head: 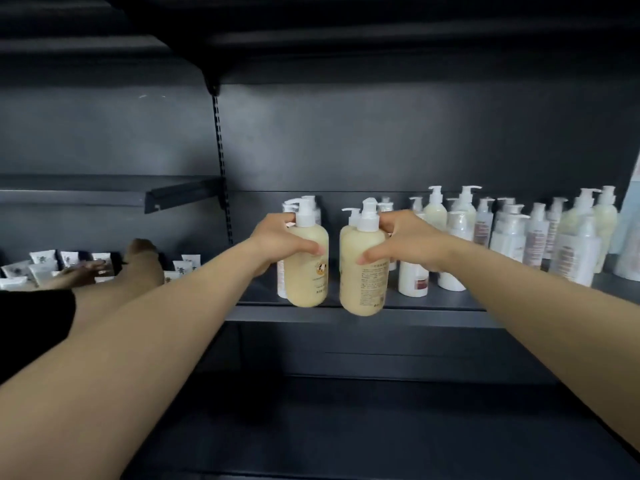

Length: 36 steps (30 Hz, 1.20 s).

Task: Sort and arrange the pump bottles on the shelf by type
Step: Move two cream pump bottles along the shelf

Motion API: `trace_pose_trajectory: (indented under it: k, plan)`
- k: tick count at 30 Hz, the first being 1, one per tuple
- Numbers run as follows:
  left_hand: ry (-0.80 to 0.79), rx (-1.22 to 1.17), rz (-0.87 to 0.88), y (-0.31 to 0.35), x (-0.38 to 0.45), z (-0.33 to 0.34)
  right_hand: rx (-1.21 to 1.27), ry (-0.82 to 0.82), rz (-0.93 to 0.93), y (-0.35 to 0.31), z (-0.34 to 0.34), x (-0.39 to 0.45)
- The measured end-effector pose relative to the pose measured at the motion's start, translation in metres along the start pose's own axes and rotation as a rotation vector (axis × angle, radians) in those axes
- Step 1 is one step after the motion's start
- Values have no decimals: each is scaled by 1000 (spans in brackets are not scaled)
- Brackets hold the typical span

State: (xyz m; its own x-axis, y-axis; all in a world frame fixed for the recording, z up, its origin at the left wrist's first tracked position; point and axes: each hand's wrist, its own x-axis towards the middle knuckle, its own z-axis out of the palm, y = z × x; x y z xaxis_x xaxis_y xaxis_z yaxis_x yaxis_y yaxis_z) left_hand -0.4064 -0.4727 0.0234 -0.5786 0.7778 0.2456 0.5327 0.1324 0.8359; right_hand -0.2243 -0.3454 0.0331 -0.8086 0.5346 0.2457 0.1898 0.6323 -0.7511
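On the dark shelf [433, 315], at its front edge: two cream-yellow pump bottles held side by side, close but apart; both upright, their bases at or just over the front lip; whether they rest on the shelf or hang just clear of it I cannot tell

Left hand [280, 240]: wrapped round the upper body of the left cream bottle [308, 268], thumb across the front, fingers behind; gripping it just under the white pump collar

Right hand [405, 240]: wrapped round the right cream bottle [362, 271], thumb across the front near the top of the printed label; other fingers hidden behind the bottle

Behind the held pair: a white bottle [282, 275] partly hidden behind the left one; another pump head showing just behind the right one

Right part of the shelf: a crowded group of pump bottles [519, 233], mixed; taller cream-yellow ones among white ones with reddish-brown labels; types not separated

Left bay, beyond the slotted upright [221, 161]: small white tubes [41, 265] lying and standing in a loose cluster; another person's arm [114, 285] reaching over them, black sleeve at the frame edge

Labels: print too small to read
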Motion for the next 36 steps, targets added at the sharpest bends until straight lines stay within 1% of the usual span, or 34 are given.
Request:
trace_pose_trajectory:
  k: [5,8,12,16,21,27,36]
  plan:
    - [8,3,-8,-21,18,-51,8,-41,-23,-21,41,47]
    - [47,-7,-26,-43,31,-79,22,-50,-24,-36,69,71]
    - [106,-8,-53,-77,53,-107,51,-29,-16,-50,108,101]
    - [137,-13,-76,-112,79,-127,97,14,48,-56,145,130]
    - [141,-16,-95,-147,116,-140,95,64,106,-60,179,169]
    - [139,-9,-97,-177,168,-145,136,139,155,-57,197,227]
    - [140,-14,-105,-212,252,-140,122,275,304,-13,216,326]
